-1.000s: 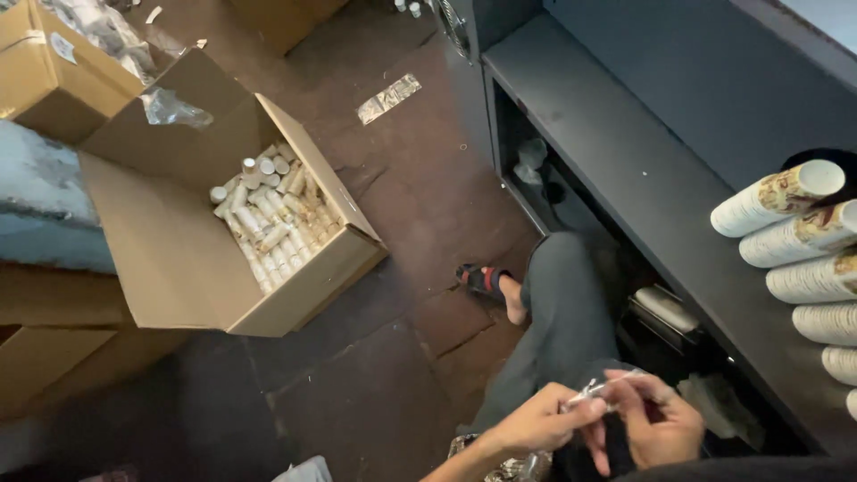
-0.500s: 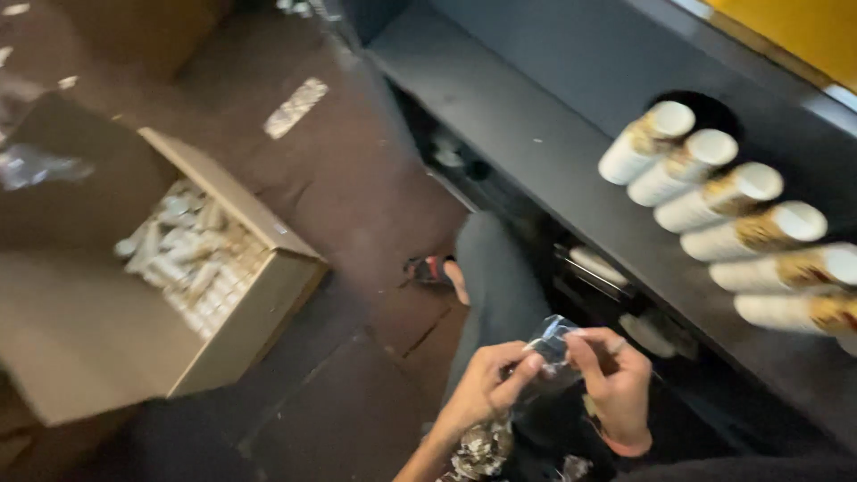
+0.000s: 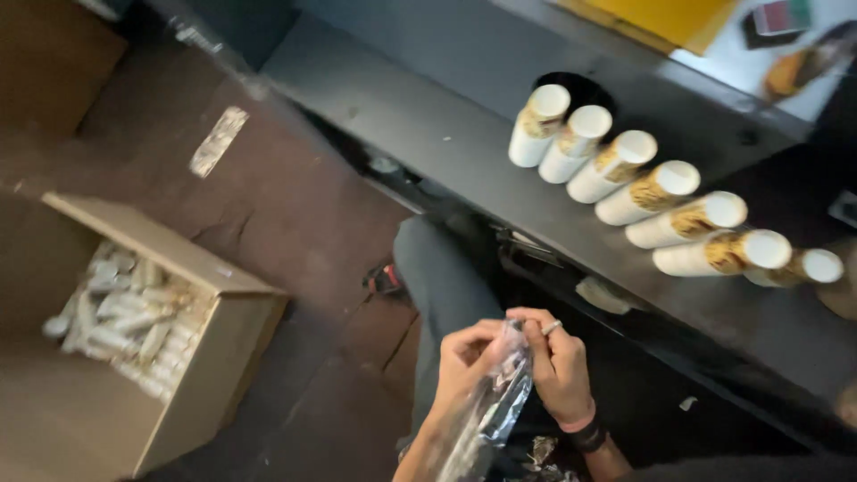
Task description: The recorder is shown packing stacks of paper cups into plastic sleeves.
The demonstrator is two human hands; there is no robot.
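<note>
Broadly, by size, largest first:

1. Floor (image 3: 295, 223): dark, worn, brownish; a pale scrap of tape or paper lies on it toward the upper left.
2. Dark shelf unit (image 3: 428, 116): long grey ledge running diagonally from upper left to lower right, with open compartments beneath.
3. Cardboard box (image 3: 205, 357): open, flaps out, at lower left, well apart from both hands. It holds many small wrapped pale cylinders (image 3: 125, 312), blurred.
4. Row of paper-cup stacks (image 3: 661, 192): seven white sleeves with yellow-brown print, lying on their sides along the ledge, open ends toward the camera.
5. Trousered leg (image 3: 446, 286): grey, bent, reaching toward the shelf, with a sandalled foot (image 3: 384, 278) at its far end.
6. Clear plastic wrapper (image 3: 495, 406): crinkled sleeve, long axis running from the fingertips down and to the left, along the left forearm. Contents cannot be told.
7. Left hand (image 3: 464, 361): fingers curled, pinching the wrapper's upper end from the left.
8. Right hand (image 3: 558, 366): ring and dark wristbands; fingers pressed together on the same upper end from the right. Both hands meet at the top; neither is clearly nearer.
</note>
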